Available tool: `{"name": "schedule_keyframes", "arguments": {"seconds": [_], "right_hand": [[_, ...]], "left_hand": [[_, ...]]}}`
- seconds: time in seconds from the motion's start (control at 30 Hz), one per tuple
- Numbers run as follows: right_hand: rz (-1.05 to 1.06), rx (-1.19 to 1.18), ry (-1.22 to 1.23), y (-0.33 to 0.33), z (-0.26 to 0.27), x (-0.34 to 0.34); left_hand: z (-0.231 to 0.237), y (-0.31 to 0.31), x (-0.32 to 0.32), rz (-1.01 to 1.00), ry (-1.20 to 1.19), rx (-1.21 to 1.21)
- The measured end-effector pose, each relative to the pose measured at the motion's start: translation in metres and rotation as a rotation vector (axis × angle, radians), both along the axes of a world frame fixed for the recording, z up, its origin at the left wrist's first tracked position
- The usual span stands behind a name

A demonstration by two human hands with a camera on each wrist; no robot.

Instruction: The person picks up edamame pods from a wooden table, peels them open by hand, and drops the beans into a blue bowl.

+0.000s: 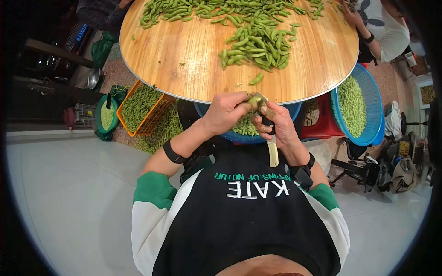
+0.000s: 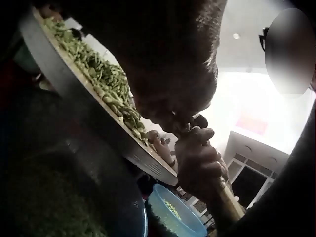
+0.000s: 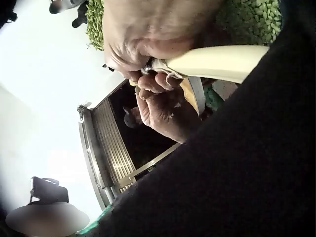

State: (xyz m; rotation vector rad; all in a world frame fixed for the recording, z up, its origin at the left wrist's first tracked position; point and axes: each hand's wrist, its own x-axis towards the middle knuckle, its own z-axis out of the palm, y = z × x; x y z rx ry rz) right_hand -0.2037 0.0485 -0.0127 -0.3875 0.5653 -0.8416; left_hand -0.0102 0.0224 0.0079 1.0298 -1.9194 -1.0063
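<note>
Just in front of the table edge, my left hand [image 1: 222, 115] pinches a green soybean pod [image 1: 254, 100] between thumb and fingers. My right hand [image 1: 283, 125] grips a tool with a long cream handle [image 1: 273, 154], its end pointing back toward my chest; its working end is hidden by the fingers. Both hands meet at the pod, fingertips close together. Under them is a blue basin [image 1: 297, 110] with shelled green beans [image 1: 245, 126]. One loose pod [image 1: 256, 78] lies nearest me on the round wooden table [image 1: 184, 78], before a heap of pods [image 1: 258, 46].
An orange crate [image 1: 142, 123] of pods stands left, with more pods [image 1: 163, 131] spilled on the floor. A blue basket [image 1: 380, 108] of shelled beans stands right, by a red stool [image 1: 326, 122]. Other people [image 1: 384, 32] sit across the table.
</note>
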Motion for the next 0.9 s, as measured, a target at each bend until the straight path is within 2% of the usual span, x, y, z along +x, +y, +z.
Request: {"name": "schedule_keyframes", "arguments": {"seconds": [0.03, 0.07, 0.1, 0.13, 0.17, 0.2, 0.23, 0.3, 0.33, 0.47, 0.53, 0.77, 0.9], "right_hand": [[-0.010, -0.046, 0.051, 0.000, 0.002, 0.000], [-0.021, -0.090, 0.103, 0.001, 0.002, -0.001], [-0.020, -0.089, 0.104, 0.002, -0.002, -0.002], [-0.032, -0.286, 0.363, 0.002, -0.010, -0.002], [-0.044, -0.484, 0.621, 0.003, -0.015, -0.003], [-0.158, -0.625, 0.786, 0.005, -0.015, 0.001], [-0.155, -0.623, 0.788, 0.004, -0.018, 0.003], [-0.456, -1.183, 1.143, -0.002, -0.024, 0.006], [-0.489, -1.280, 1.224, -0.004, -0.019, 0.006], [-0.503, -1.372, 1.268, -0.003, -0.018, 0.006], [-0.434, -1.401, 1.315, -0.003, -0.022, 0.002], [-0.340, -1.463, 1.316, -0.001, -0.017, 0.001], [-0.281, -1.483, 1.313, -0.001, -0.021, -0.002]], "left_hand": [[0.000, 0.002, -0.001, 0.007, 0.137, 0.317], [0.000, 0.003, -0.001, 0.006, 0.138, 0.317], [-0.001, 0.005, -0.002, 0.018, 0.159, 0.459], [-0.001, 0.006, -0.002, 0.030, 0.182, 0.598], [-0.003, 0.007, -0.003, 0.030, 0.184, 0.598], [-0.006, 0.010, -0.005, 0.042, 0.122, 0.544], [-0.010, 0.012, -0.007, 0.055, 0.062, 0.491], [-0.014, 0.015, -0.010, 0.056, 0.052, 0.441], [-0.016, 0.016, -0.012, 0.053, 0.040, 0.389], [-0.018, 0.021, -0.019, 0.054, -0.041, 0.268], [-0.009, 0.024, -0.022, 0.072, -0.162, 0.199], [-0.015, 0.029, -0.024, 0.079, -0.126, 0.182], [-0.017, 0.033, -0.021, 0.062, -0.218, 0.190]]}}
